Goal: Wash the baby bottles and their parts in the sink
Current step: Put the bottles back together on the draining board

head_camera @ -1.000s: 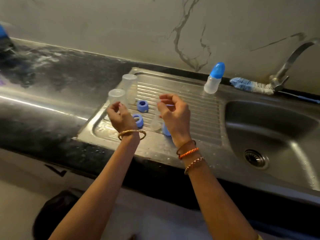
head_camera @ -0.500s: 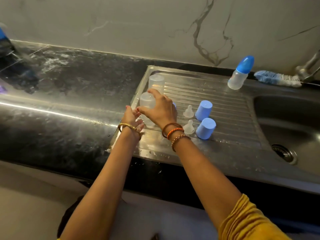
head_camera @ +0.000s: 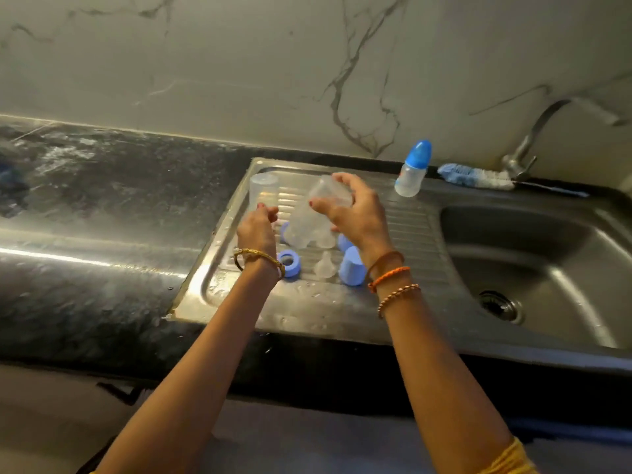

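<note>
My right hand (head_camera: 355,213) grips a clear baby bottle body (head_camera: 313,218), tilted and lifted above the steel drainboard (head_camera: 410,234). My left hand (head_camera: 256,227) hovers just left of it with fingers loosely curled and nothing in them. A second clear bottle body (head_camera: 262,189) stands upside down at the drainboard's back left. On the ribs below lie a blue ring (head_camera: 289,263), a clear teat (head_camera: 325,265) and a blue cap (head_camera: 352,266); another blue ring, teat and cap are partly hidden behind the held bottle and my right hand.
An assembled bottle with a blue cap (head_camera: 413,169) stands at the drainboard's back right. A blue-white bottle brush (head_camera: 475,176) lies by the tap (head_camera: 526,148). The sink basin (head_camera: 533,268) with its drain (head_camera: 499,304) is to the right. Dark wet counter (head_camera: 102,206) stretches left.
My right hand has lifted the nearer clear bottle off the drainboard and tilted it. My left hand stays beside it.
</note>
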A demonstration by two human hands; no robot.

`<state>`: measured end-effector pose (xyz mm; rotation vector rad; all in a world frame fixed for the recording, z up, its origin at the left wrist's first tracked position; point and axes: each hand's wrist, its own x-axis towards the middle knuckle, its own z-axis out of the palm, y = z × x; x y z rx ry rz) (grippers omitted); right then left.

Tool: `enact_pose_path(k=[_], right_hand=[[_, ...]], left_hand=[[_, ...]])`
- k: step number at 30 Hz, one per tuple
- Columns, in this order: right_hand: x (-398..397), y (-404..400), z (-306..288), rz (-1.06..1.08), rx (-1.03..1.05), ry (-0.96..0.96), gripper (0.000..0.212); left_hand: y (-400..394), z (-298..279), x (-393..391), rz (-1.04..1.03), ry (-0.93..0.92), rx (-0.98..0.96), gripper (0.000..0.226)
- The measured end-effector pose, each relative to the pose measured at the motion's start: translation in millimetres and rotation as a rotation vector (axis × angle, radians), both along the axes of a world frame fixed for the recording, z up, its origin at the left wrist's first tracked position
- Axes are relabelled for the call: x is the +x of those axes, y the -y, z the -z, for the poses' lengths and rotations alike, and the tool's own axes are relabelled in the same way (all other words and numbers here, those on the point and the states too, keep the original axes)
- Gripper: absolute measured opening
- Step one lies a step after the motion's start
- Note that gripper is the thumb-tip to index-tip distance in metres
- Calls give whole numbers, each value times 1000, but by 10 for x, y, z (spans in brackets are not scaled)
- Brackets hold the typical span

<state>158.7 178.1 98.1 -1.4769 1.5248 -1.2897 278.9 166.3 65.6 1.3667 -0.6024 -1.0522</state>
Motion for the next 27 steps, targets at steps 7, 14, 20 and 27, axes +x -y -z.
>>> enact_pose_path(k=[7, 14, 20, 27], right_hand=[[-1488, -354, -196, 370, -64, 178, 35], [-2299, -666, -292, 433, -102, 329, 46], [-2670, -828, 34, 400, -123, 441, 15], [-2532, -846, 572, 864, -8, 8, 50]], left_hand=[[-139, -344, -1218, 344, -100, -45, 15], [-245, -237, -2049, 717, -384, 266, 25], [-308, -43, -2324, 742, -459, 284, 30], [-346, 135, -2336, 809, -353, 362, 30]])
